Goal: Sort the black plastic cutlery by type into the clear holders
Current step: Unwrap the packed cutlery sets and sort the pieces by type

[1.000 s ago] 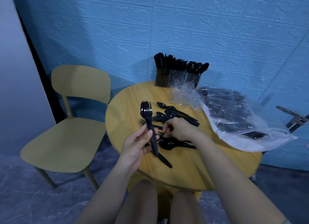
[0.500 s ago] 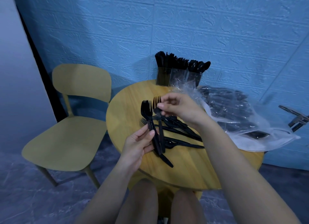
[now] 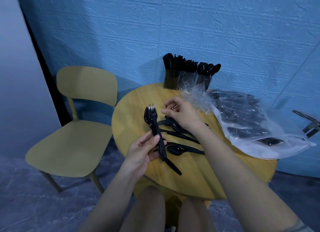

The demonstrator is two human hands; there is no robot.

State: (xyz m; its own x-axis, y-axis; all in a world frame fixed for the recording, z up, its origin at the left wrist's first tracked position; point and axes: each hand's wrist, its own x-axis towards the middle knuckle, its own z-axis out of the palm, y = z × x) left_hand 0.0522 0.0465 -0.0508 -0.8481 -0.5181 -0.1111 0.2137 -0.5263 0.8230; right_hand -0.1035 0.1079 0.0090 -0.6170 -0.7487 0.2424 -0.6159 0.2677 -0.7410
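My left hand grips a stack of black forks by the handles, tines up, over the round wooden table. My right hand hovers just right of the fork heads with loosely curled fingers and holds nothing. Loose black spoons and forks lie on the table under my right forearm. A black handle sticks out below the stack. Three clear holders stand at the table's far edge, full of black cutlery.
A crumpled clear plastic bag with more black cutlery covers the table's right side. A yellow chair stands to the left. A blue wall is close behind the table. A metal object shows at the far right.
My right hand picked a fork from the pile, brought it to the stack in my left hand and let go. The stack now holds one more fork.
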